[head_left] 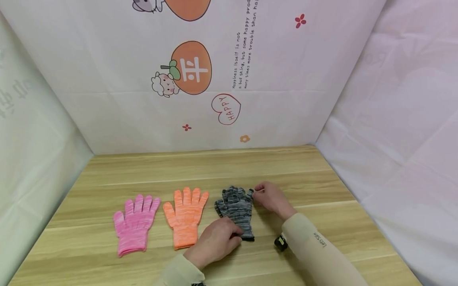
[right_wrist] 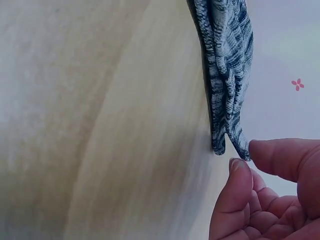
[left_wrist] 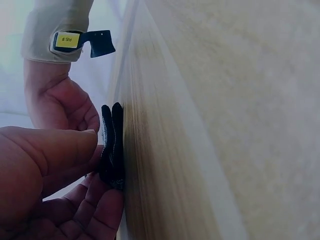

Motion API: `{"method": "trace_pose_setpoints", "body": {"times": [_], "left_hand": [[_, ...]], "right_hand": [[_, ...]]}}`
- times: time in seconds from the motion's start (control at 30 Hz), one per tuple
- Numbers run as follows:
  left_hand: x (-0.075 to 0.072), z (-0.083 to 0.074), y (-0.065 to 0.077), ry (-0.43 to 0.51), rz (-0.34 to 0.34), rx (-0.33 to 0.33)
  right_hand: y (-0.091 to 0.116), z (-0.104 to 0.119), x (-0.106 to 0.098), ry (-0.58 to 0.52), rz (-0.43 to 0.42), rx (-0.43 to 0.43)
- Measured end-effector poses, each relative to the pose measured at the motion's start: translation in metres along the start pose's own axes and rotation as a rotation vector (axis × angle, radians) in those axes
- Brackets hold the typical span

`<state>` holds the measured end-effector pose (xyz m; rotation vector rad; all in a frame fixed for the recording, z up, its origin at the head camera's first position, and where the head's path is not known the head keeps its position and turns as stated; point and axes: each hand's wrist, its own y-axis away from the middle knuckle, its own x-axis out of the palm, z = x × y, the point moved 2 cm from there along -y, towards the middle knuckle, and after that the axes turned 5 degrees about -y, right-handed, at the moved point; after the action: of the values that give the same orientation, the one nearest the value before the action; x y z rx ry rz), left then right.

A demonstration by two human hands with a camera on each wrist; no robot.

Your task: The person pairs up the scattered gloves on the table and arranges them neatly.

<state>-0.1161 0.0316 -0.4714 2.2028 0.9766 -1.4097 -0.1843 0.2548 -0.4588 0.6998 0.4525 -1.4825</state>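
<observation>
A grey-and-black knitted glove pair point(head_left: 237, 212) lies stacked on the table, fingers pointing away from me. At its far right, my right hand point(head_left: 273, 198) pinches the tip of one glove finger between thumb and index finger. That glove finger point(right_wrist: 235, 135) lifts slightly off the lower layer in the right wrist view. My left hand point(head_left: 218, 241) is at the near left corner of the cuff, thumb and fingers curled against it. Two dark cuff layers point(left_wrist: 114, 145) show beside the left thumb in the left wrist view; the fingertips' exact contact is partly hidden.
An orange glove point(head_left: 187, 218) lies flat left of the grey pair, close to my left forearm. Farther left rests a pink glove point(head_left: 135, 224). White printed cloth point(head_left: 279, 99) walls the wooden table point(head_left: 304, 171) at the back and both sides.
</observation>
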Motion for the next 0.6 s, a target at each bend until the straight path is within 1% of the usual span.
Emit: {"method": "trace_pose_setpoints", "body": {"times": [0.13, 0.3, 0.37, 0.5, 0.6], "left_hand": [[0.000, 0.001, 0.000, 0.001, -0.002, 0.004], [-0.001, 0.000, 0.000, 0.006, 0.008, 0.004], [-0.001, 0.000, 0.000, 0.007, 0.015, 0.001], [-0.001, -0.001, 0.000, 0.003, 0.022, -0.003], [-0.002, -0.001, 0.000, 0.005, 0.024, -0.006]], "right_hand": [[-0.005, 0.000, 0.002, 0.069, 0.005, 0.004], [-0.010, -0.001, 0.008, 0.189, -0.007, -0.004], [-0.011, -0.001, 0.008, 0.207, -0.020, -0.005], [-0.013, 0.006, 0.005, 0.196, -0.043, -0.030], [-0.017, 0.015, 0.007, 0.218, -0.018, -0.067]]}}
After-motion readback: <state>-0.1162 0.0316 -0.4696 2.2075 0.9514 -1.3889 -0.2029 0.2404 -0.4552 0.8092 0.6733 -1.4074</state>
